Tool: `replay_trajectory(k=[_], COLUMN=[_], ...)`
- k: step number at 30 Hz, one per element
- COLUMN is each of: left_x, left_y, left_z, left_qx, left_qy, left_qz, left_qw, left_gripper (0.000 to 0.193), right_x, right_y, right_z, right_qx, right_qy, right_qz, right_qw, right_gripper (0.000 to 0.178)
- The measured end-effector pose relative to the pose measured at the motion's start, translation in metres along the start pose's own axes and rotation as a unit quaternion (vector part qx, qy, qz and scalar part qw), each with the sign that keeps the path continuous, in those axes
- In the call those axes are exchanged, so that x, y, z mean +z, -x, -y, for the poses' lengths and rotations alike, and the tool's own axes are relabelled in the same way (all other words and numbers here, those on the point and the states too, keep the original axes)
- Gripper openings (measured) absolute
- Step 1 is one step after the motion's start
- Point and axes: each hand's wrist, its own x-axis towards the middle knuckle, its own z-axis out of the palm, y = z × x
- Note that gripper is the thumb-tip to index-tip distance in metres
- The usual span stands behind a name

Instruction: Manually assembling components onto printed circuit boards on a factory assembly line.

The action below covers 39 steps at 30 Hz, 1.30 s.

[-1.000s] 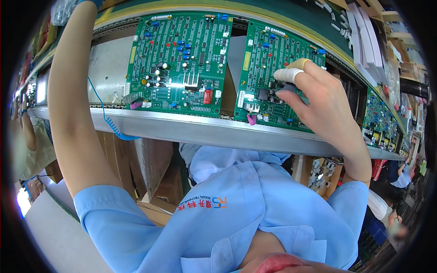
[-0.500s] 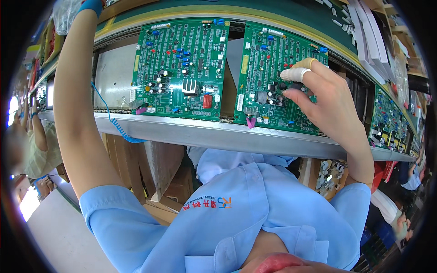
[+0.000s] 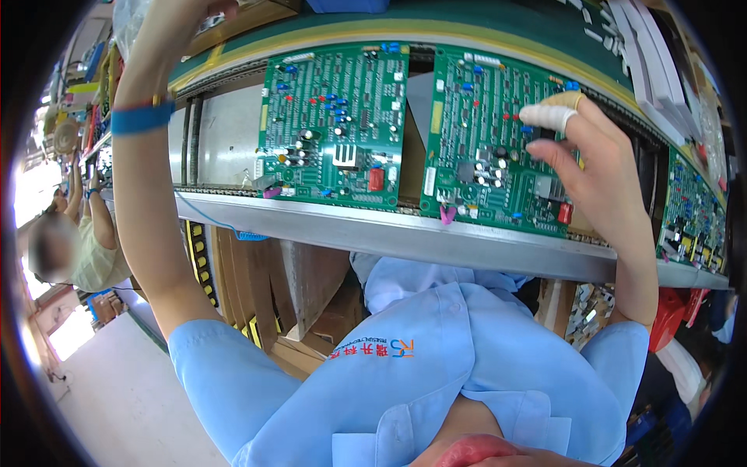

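My right hand (image 3: pixel 599 152) is over the right-hand green circuit board (image 3: pixel 459 128), fingers curled in a pinch and wearing white and yellow finger cots. Something small and dark shows between its thumb and forefinger; I cannot make out its kind. Up at the top left, my left hand (image 3: pixel 191 12) is partly cut off by the picture's edge, beside a box, and its grip is hidden. A blue wrist strap (image 3: pixel 142 117) circles that arm. Another circuit board (image 3: pixel 331 117) lies to the left, carrying capacitors, a heat sink and a red component.
Both boards sit on a conveyor with a metal front rail (image 3: pixel 405 227). A third board (image 3: pixel 692 210) is farther right. Behind runs a green surface (image 3: pixel 498 27) with white parts at its right end. A blue bin (image 3: pixel 348 5) is at the top; a co-worker (image 3: pixel 82 241) is far left.
My left hand has come back from beyond the top edge, partly into view. My right hand has lifted slightly and moved rightward, uncovering more of the board. The whole view has shifted.
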Motion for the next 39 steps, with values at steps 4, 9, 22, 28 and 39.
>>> replay_trajectory(k=[4, 9, 22, 28, 39], left_x=[0.040, 0.094, 0.132, 0.135, 0.135], left_y=[0.053, 0.090, 0.119, 0.121, 0.128], left_z=[-0.016, -0.003, 0.002, 0.006, 0.015], left_qx=[0.002, -0.030, 0.015, 0.056, 0.189], left_qy=[-0.057, -0.039, -0.123, -0.118, -0.188], left_qz=[0.122, 0.224, 0.252, 0.215, 0.176], left_qw=[0.991, 0.973, 0.960, 0.968, 0.948], left_gripper=[0.021, 0.025, 0.021, 0.018, 0.023], right_x=[-0.010, -0.007, -0.017, -0.015, -0.011], right_y=[0.005, 0.014, 0.026, 0.024, 0.023], right_z=[0.001, -0.011, -0.017, -0.020, -0.022], right_qx=[0.043, 0.065, 0.079, 0.061, 0.057], right_qy=[0.003, -0.059, -0.032, -0.031, -0.041], right_qz=[0.035, -0.005, -0.002, -0.005, -0.010], right_qw=[0.998, 0.996, 0.996, 0.998, 0.998], right_gripper=[0.029, 0.029, 0.028, 0.029, 0.028])
